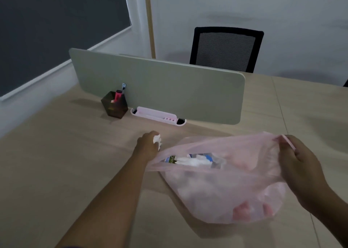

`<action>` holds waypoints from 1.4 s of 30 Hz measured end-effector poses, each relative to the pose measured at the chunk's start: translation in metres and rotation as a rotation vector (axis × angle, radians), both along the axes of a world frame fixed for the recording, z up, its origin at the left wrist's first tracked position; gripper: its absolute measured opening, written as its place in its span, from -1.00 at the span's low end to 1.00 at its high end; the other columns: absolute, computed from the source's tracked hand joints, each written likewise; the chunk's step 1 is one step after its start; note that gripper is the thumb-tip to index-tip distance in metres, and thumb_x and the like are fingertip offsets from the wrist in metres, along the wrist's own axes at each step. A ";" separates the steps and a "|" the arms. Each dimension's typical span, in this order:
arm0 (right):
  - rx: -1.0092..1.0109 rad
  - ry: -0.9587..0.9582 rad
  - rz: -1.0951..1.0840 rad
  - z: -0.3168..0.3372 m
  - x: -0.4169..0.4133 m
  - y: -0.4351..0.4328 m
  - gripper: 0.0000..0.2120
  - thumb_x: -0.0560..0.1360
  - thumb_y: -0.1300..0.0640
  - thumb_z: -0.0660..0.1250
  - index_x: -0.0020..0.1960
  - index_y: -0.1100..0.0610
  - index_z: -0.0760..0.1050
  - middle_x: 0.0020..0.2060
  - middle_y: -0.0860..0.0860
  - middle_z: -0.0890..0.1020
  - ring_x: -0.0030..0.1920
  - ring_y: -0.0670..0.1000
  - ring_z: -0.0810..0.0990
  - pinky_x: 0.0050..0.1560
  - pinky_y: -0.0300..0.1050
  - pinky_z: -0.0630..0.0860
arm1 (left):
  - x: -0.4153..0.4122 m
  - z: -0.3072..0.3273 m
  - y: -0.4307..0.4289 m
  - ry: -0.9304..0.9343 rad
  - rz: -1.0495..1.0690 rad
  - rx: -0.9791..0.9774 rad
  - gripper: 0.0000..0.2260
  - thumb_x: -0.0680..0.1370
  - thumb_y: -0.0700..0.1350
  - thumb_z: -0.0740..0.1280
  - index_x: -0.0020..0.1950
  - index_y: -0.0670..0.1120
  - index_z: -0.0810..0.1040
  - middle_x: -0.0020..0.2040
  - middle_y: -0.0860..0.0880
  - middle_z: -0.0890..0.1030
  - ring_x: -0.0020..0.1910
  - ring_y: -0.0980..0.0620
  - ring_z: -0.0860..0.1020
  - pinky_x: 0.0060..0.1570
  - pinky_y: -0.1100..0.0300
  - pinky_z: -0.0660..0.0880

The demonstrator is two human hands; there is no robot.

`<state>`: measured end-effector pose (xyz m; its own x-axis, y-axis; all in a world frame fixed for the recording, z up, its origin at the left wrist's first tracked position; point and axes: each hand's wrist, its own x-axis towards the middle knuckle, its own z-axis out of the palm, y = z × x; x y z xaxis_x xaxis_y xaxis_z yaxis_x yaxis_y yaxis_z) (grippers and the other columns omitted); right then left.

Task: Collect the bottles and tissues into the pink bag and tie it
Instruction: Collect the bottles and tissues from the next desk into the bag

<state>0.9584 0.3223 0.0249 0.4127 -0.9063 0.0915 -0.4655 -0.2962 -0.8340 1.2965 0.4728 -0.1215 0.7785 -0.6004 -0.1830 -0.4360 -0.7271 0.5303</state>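
Head view: over a pale wooden worktop [75, 153], the left hand [148, 140] is curled round a crumpled white tissue [157, 139], just beyond the left lip of the pink bag [222, 187]. The right hand [299, 161] pinches the bag's rim on the right, holding its mouth wide (a labelled bottle [170, 159] and white tissues [190, 162] show inside). The bag's base rests on the worktop between the forearms. Behind stand a grey divider panel [160, 85] and a dark pen holder [114, 104].
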 end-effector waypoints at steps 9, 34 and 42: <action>0.008 0.059 0.026 -0.023 0.006 -0.014 -0.67 0.67 -0.02 0.03 -0.06 0.02 0.53 -0.22 0.04 0.63 -0.19 0.11 0.59 -0.11 0.08 0.54 | 0.019 -0.031 -0.010 0.002 0.041 -0.115 -0.94 0.53 -0.18 0.40 -0.05 -0.09 0.67 0.11 -0.13 0.67 0.05 -0.13 0.63 -0.05 0.18 0.49; 0.013 -0.203 0.066 0.072 -0.111 -0.022 -0.73 0.64 0.10 0.06 0.02 0.07 0.54 -0.16 0.02 0.57 -0.21 0.06 0.50 -0.20 -0.05 0.43 | -0.149 0.127 0.029 -0.380 0.242 -0.046 -0.68 0.67 -0.03 0.13 0.18 -0.17 0.59 0.17 -0.28 0.62 0.16 -0.30 0.57 0.10 -0.02 0.50; -0.027 -0.159 0.075 0.093 -0.147 -0.036 -0.73 0.65 0.10 0.04 0.03 0.12 0.51 -0.12 0.06 0.53 -0.20 0.06 0.48 -0.16 -0.04 0.45 | -0.221 0.190 0.041 -0.264 0.289 -0.295 -0.67 0.70 -0.08 0.14 0.10 -0.29 0.58 0.10 -0.33 0.62 0.11 -0.32 0.58 0.02 -0.02 0.47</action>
